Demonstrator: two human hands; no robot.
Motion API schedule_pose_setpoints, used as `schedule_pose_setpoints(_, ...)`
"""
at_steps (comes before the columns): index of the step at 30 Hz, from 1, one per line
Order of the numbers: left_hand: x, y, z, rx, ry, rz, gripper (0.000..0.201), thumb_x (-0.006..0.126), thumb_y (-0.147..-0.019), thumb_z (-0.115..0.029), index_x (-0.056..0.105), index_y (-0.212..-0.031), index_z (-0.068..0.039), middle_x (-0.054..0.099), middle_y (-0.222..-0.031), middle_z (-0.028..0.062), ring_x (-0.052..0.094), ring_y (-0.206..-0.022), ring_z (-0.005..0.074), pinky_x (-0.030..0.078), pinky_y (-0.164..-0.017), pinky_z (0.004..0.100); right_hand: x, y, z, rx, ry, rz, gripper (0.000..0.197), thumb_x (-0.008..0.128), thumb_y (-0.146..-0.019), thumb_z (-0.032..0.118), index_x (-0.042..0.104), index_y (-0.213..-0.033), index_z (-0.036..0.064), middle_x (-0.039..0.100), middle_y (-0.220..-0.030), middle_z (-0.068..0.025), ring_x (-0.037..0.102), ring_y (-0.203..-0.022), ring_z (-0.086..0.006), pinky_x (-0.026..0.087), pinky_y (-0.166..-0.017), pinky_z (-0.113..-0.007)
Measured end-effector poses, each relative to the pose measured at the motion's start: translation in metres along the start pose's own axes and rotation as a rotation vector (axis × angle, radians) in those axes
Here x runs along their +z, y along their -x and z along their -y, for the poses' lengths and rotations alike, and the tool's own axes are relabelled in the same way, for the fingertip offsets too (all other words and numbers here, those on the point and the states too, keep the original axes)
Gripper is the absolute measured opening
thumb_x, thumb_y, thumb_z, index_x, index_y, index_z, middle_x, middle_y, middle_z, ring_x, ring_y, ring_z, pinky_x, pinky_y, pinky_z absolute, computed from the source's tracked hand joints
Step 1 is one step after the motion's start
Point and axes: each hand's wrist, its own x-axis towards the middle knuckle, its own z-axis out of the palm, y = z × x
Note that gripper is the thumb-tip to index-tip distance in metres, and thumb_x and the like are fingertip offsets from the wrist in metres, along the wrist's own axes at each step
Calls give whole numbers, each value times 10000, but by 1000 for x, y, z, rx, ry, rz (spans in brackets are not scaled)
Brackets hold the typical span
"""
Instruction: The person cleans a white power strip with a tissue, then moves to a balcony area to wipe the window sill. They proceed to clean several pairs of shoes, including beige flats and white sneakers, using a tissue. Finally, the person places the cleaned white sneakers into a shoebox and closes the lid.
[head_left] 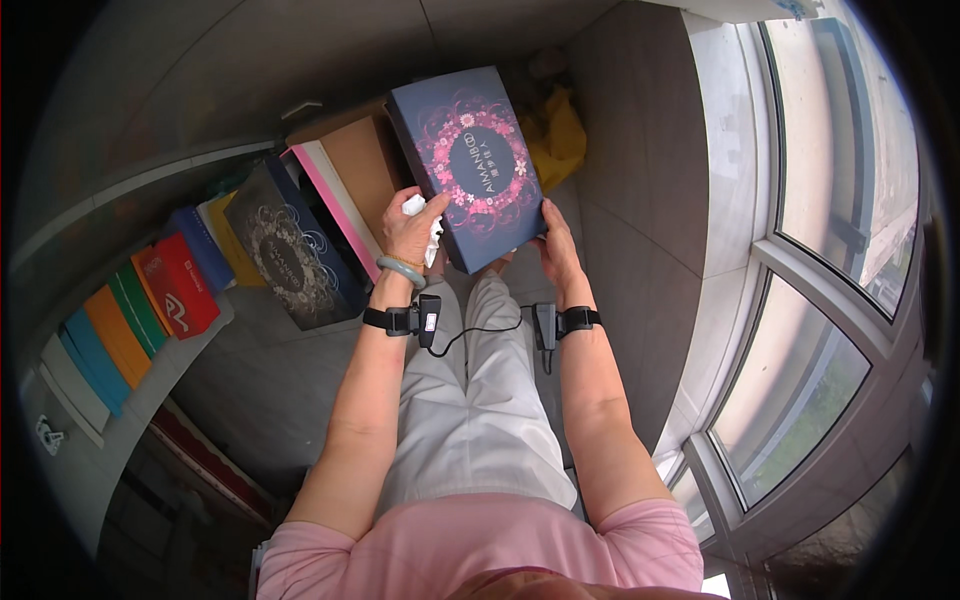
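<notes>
A dark blue box [470,165] with a ring of pink flowers on its lid is held up, tilted, between my two hands. My left hand [408,232] grips its lower left side, with the thumb on the lid's edge. A crumpled white tissue [432,235] is also caught in that hand. On the lower right corner, my right hand [556,243] is closed round the box's side. Just left of the held box stands a brown box [362,150] with a pink and white edge.
Another dark box [283,245] with a pale flower ring leans to the left. Beyond it, a red box [180,288] and several coloured boxes line a shelf. A yellow bag [560,140] lies in the far corner. Windows [790,370] run along the right, beside a tiled wall.
</notes>
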Motion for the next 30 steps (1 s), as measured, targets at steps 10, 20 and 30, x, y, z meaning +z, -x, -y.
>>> schedule_pose_setpoints(10, 7, 25, -18, 105, -73, 20, 411, 831, -695, -176, 598, -977, 10, 640, -792, 46, 578, -675, 96, 479, -595, 247, -6, 3, -20, -19, -347, -29, 537, 378, -999, 476, 500, -1290, 41, 534, -1292, -45, 479, -1166, -174, 339, -1030, -361)
schedule_pose_setpoints(20, 66, 78, -27, 524, -388, -106, 502, 855, -592, -289, 570, -914, -30, 625, -821, 135, 622, -731, 289, 501, -671, 380, -26, 5, -17, 49, -635, 20, 563, 361, -990, 496, 470, -1306, 43, 511, -1339, -114, 483, -1225, -267, 355, -1068, -428)
schedule_pose_setpoints(30, 5, 30, -7, 137, -200, -101, 396, 776, -772, -224, 631, -1039, 29, 689, -837, 76, 622, -697, 105, 503, -634, 259, 10, 0, 3, -198, -184, -65, 493, 313, -1030, 416, 516, -1271, 38, 556, -1260, -46, 463, -1193, -162, 281, -1071, -327)
